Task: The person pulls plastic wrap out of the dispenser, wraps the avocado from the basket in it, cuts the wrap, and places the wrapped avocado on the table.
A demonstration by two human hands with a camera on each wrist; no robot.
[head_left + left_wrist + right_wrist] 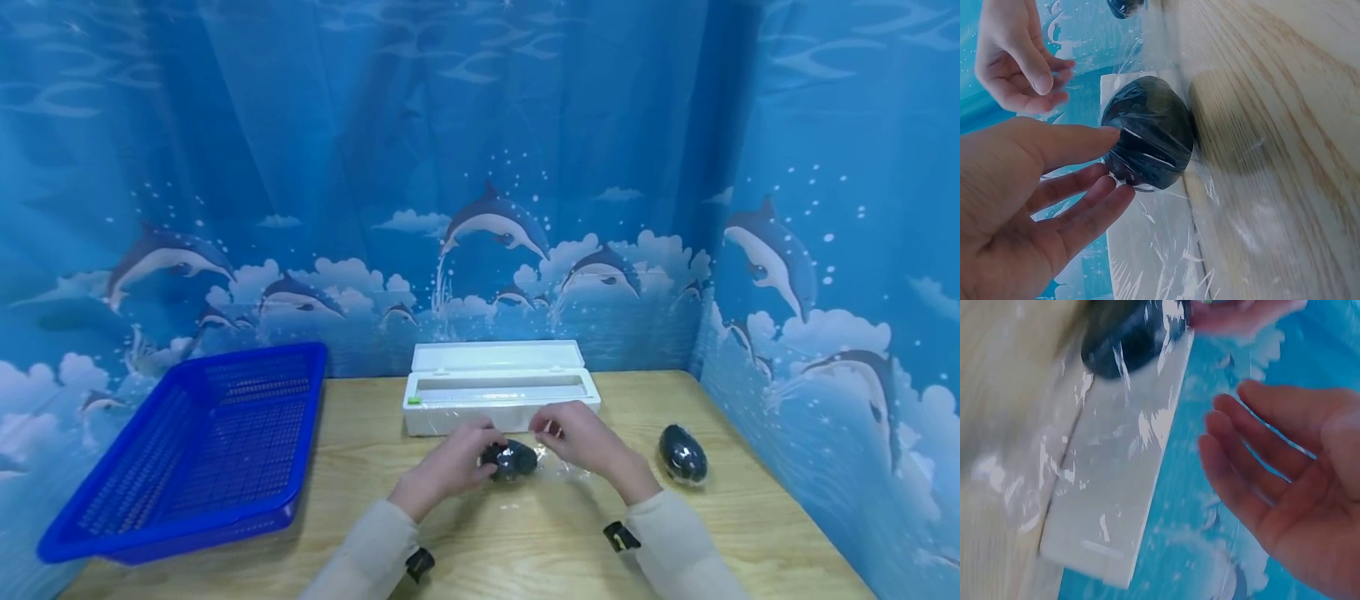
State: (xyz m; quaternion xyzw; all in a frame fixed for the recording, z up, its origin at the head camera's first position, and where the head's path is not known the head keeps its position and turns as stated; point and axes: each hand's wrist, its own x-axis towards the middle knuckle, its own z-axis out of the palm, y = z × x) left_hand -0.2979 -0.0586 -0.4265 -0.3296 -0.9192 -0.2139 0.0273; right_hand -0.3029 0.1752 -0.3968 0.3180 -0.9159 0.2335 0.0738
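Note:
A dark, rounded object (516,461) covered in shiny clear film lies in front of the white box. My left hand (454,463) holds it, thumb and fingertips against its side in the left wrist view, where the object (1150,134) looks wrinkled with film. To its right is my right hand (588,442), with loosely bent fingers; in the right wrist view this hand (1297,475) has nothing in its fingers. Clear film (1247,231) spreads over the wood around the object.
The long white box (480,421) has its lid raised at the table's back. A blue plastic basket (296,475) stands at the left. Another dark, shiny, film-covered object (682,454) lies at the right. A dolphin-patterned curtain (645,150) encloses the back and sides.

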